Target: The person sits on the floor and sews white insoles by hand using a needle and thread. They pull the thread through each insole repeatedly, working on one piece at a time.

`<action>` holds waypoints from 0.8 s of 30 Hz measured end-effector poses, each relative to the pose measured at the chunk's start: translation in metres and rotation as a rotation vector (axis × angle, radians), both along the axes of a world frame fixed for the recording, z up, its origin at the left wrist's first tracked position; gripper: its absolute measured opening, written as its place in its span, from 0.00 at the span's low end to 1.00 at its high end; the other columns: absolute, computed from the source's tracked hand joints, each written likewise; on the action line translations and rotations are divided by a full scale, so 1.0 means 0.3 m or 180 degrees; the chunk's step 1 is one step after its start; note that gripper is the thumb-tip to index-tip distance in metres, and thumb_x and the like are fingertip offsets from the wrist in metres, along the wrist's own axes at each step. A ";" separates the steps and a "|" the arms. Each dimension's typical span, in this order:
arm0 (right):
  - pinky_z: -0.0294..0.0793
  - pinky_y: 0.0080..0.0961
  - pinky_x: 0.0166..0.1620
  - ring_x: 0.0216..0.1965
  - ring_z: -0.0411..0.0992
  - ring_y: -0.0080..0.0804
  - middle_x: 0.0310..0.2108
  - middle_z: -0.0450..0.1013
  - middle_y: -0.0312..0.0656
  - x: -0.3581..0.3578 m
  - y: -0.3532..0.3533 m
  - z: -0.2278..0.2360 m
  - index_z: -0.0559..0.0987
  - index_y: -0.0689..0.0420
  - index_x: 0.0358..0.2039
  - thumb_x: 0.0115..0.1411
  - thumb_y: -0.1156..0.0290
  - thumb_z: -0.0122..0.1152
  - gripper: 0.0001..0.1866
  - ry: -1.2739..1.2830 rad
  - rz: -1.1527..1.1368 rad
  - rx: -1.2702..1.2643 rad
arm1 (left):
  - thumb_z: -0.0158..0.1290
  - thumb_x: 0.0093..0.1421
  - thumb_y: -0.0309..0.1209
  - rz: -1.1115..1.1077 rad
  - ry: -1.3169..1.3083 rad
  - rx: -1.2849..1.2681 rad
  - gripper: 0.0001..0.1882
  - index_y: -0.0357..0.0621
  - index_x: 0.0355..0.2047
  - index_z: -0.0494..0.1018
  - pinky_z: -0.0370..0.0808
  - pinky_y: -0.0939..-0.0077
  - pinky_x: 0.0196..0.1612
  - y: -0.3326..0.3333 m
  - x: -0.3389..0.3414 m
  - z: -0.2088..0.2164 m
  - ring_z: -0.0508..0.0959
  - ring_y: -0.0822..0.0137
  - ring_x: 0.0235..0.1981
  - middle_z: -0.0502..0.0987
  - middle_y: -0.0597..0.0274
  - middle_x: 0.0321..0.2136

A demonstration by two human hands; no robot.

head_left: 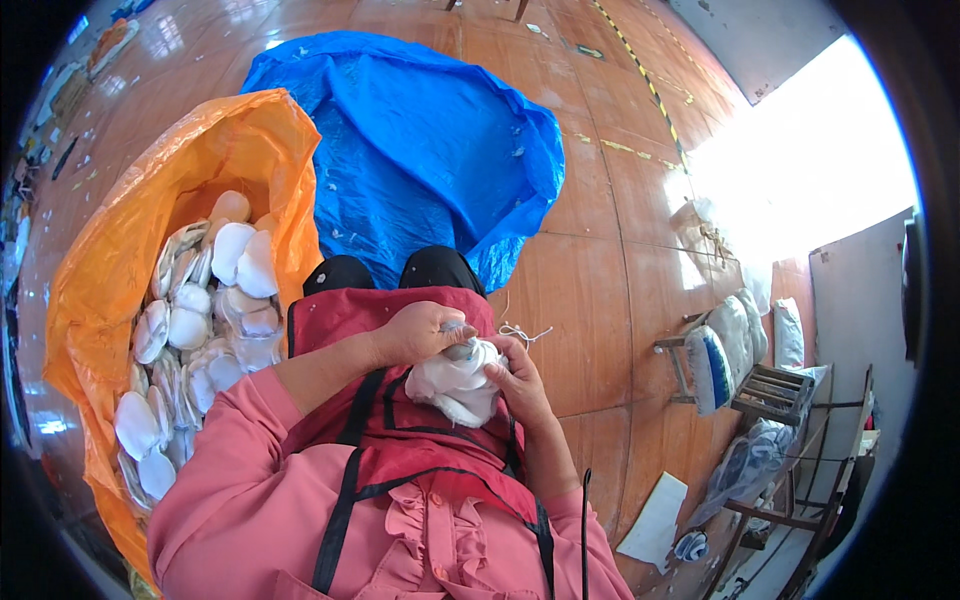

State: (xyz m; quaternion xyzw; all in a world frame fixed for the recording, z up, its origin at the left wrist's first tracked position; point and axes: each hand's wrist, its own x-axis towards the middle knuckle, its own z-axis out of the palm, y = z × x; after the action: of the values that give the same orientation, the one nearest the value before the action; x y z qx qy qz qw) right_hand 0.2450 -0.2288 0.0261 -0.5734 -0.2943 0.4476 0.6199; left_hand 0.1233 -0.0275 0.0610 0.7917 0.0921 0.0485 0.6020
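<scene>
A bunched white cloth piece [455,385] rests over my lap, held between both hands. My left hand [415,333] is closed at its upper edge, with the thumb and fingers pinched together. A small greyish bit [455,328] shows at those fingertips; its kind is too small to tell. My right hand [522,380] grips the right side of the cloth, thumb in front and fingers partly behind it. Beneath the cloth lies my red apron [350,320] with black trim.
On my left an orange sack [75,340] gapes, full of white and cream rounded pads [190,320]. A blue sheet or sack [420,140] spreads beyond my knees. White string [525,332] lies on the tiled floor. At right stand a small chair with cushions [735,345] and a metal frame [780,515].
</scene>
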 end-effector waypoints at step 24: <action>0.67 0.30 0.28 0.22 0.66 0.27 0.20 0.69 0.42 -0.065 0.056 0.011 0.73 0.60 0.25 0.63 0.58 0.63 0.18 -0.1676 -0.0289 -0.1042 | 0.52 0.67 0.40 0.1471 0.0036 -0.0725 0.19 0.41 0.24 0.74 0.66 0.73 0.25 -0.090 -0.017 -0.051 0.71 0.75 0.21 0.73 0.66 0.18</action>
State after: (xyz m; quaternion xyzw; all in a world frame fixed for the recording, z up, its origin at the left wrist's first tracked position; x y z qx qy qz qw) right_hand 0.2256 -0.2119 0.0295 -0.7744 -0.3429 0.2971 0.4411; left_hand 0.1184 -0.0545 0.0459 0.6770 0.2788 0.1697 0.6597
